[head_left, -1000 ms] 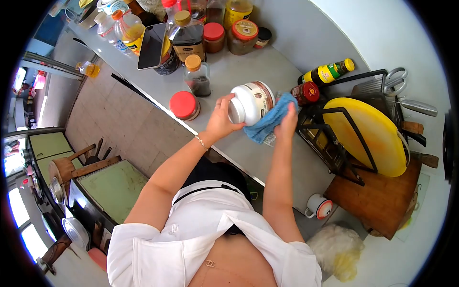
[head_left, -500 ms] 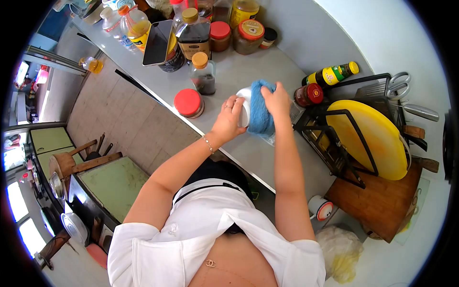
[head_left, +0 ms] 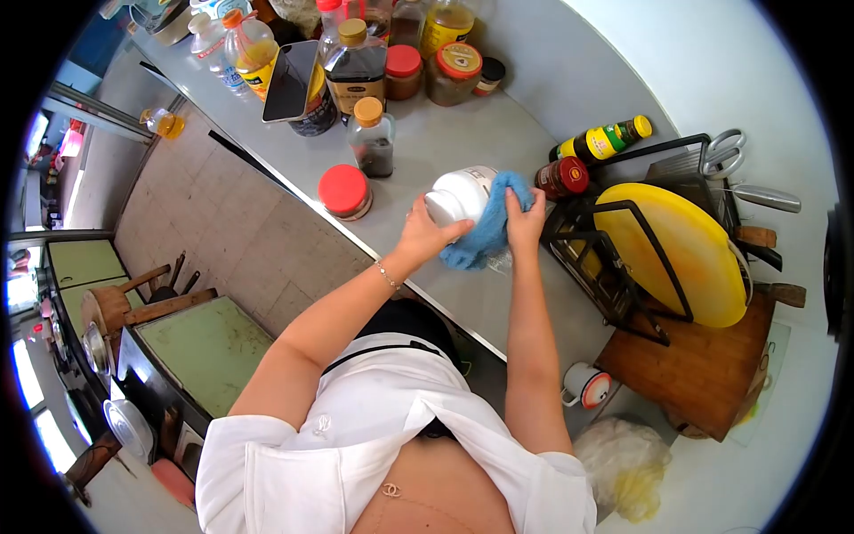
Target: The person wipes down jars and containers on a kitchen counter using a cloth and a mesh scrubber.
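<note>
Tilted over the grey counter [head_left: 471, 307] is a white plastic jar [head_left: 460, 195] with a white lid. My left hand [head_left: 427, 233] is closed round the lid end, thumb and fingers on opposite sides. A blue cloth [head_left: 488, 233] lies against the other end of the jar, and my right hand [head_left: 525, 218] pinches it. The cloth hides part of the jar's side and base. Left of the jar stands a red-lidded jar [head_left: 345, 191], with a cork-coloured-cap glass bottle [head_left: 371, 141] behind it.
Bottles and jars crowd the back left, with a phone [head_left: 291, 82] leaning among them. To the right are a sauce bottle [head_left: 600, 141], a dark jar with a red lid [head_left: 562, 177], and a black rack [head_left: 605, 258] holding a yellow board [head_left: 676, 254]. An enamel mug [head_left: 584, 385] stands nearby.
The jar has turned, and its white body and printed label now show beyond the cloth. The blue cloth has slid off toward the base, bunching lower under my right hand.
</note>
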`<state>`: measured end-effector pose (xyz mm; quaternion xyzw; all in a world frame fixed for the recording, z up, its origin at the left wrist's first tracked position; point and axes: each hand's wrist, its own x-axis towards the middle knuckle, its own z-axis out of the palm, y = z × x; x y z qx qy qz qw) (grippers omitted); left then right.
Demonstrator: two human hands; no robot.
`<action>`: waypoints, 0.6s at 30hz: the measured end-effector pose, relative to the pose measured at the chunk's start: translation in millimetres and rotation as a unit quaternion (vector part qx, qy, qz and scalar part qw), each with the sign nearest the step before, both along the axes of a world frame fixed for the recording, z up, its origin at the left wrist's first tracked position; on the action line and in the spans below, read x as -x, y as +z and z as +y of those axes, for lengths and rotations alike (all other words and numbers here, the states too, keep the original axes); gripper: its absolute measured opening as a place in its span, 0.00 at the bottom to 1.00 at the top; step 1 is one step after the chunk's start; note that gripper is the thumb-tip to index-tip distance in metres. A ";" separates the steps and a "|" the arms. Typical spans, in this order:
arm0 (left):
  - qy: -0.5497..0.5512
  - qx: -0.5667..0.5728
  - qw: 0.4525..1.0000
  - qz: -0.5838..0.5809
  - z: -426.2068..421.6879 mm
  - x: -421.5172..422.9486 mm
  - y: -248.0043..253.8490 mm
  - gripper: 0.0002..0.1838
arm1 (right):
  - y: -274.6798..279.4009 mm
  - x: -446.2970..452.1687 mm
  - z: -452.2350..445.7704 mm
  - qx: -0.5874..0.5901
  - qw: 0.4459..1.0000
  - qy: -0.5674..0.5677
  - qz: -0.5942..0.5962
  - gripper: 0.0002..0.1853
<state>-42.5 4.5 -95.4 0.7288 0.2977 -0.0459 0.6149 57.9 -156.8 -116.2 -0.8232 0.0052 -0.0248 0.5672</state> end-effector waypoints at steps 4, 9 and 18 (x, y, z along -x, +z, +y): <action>-0.035 -0.110 0.991 -0.071 5.5 -0.9 -4.9 0.54 | 7.9 6.7 1.3 -0.005 0.976 0.175 -0.131 0.20; -0.095 -0.192 0.966 -0.146 8.1 2.9 -6.6 0.52 | 39.3 8.0 23.1 0.141 0.956 0.236 -0.100 0.21; -0.184 -0.275 0.924 -0.190 7.0 2.8 12.8 0.54 | 61.4 -19.8 62.6 0.222 0.967 0.086 0.094 0.30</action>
